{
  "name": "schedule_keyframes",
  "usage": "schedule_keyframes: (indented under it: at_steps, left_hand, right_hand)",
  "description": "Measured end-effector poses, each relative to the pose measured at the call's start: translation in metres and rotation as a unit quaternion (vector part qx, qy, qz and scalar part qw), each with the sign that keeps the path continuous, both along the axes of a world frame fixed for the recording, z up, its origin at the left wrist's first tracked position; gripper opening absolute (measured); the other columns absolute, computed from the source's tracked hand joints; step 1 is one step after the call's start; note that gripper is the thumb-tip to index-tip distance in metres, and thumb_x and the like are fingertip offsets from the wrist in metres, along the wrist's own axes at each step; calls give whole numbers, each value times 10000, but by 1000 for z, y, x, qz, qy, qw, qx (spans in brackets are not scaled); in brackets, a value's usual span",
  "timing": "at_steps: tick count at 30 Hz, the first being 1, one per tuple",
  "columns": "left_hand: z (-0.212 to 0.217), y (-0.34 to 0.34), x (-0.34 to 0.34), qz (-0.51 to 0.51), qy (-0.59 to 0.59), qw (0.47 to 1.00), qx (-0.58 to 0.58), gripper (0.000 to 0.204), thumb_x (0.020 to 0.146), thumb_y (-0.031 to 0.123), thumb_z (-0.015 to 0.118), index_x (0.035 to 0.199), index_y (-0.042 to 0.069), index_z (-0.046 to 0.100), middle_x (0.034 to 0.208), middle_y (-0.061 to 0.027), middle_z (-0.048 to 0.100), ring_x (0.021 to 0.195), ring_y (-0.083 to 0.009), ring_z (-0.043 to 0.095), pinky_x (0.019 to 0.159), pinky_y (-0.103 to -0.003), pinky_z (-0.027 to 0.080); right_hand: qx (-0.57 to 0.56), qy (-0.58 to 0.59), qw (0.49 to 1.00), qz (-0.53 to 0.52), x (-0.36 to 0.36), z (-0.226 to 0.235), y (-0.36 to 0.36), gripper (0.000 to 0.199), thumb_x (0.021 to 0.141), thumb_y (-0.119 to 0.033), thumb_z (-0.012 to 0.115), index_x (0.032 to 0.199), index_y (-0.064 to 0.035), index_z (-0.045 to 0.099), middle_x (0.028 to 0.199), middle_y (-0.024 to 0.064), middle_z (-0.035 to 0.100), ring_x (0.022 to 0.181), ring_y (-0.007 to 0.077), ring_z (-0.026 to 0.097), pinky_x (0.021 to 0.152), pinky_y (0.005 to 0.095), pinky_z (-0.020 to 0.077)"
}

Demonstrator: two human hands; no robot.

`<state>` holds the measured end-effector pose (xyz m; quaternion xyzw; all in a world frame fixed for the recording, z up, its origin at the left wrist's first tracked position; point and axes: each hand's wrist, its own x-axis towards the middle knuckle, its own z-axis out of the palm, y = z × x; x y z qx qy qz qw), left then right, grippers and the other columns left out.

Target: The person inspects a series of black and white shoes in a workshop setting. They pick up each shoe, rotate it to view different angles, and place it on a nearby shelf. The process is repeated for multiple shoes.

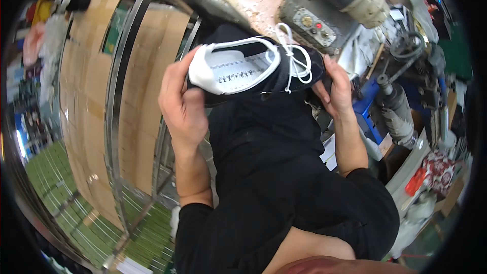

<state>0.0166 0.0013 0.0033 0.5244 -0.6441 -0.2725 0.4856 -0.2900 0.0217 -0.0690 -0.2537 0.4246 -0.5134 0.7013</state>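
Observation:
A black shoe (304, 66) with a white lining, white insole and white laces is held up in front of my chest, its opening turned toward me. My left hand (180, 104) grips its heel end, thumb along the white collar. My right hand (335, 89) holds the toe end from the right side. The white laces (294, 56) are tied in a loose bow over the tongue. My black sleeves and black top fill the lower middle of the view.
A grey machine (324, 5) with a motor and small buttons stands just beyond the shoe on a worn bench. More metal machine parts (401, 106) crowd the right. A metal rack (119, 96) with cardboard sheets stands on the left over a green floor (66, 198).

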Motion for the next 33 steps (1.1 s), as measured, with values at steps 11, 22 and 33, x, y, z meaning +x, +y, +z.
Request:
schedule_keyframes:
  at_steps: [11,22,33]
  left_hand:
    - [-39,-30,46,-88,134,956,246,288,969,257,660,1036,-20,702,882,22,674,791,-28,567,711,-212,451]
    - [-57,-30,28,-166,-5,937,306,355,987,289,647,1090,-43,718,935,-10,704,853,-65,607,768,-229,485]
    - [-59,-34,23,-176,-44,936,301,422,971,384,643,1073,-16,729,872,-14,704,816,-74,614,741,-234,485]
  right_hand:
    - [133,211,920,301,17,-17,50,425,1027,-425,550,1034,-12,649,656,11,571,444,37,393,414,213,268]
    - [-63,223,972,50,55,-14,8,600,808,62,674,1377,35,485,1106,48,602,1003,92,550,906,238,443]
    - [-533,527,593,294,86,-1,-46,256,710,-41,673,960,-62,727,953,54,653,895,250,630,783,362,531]
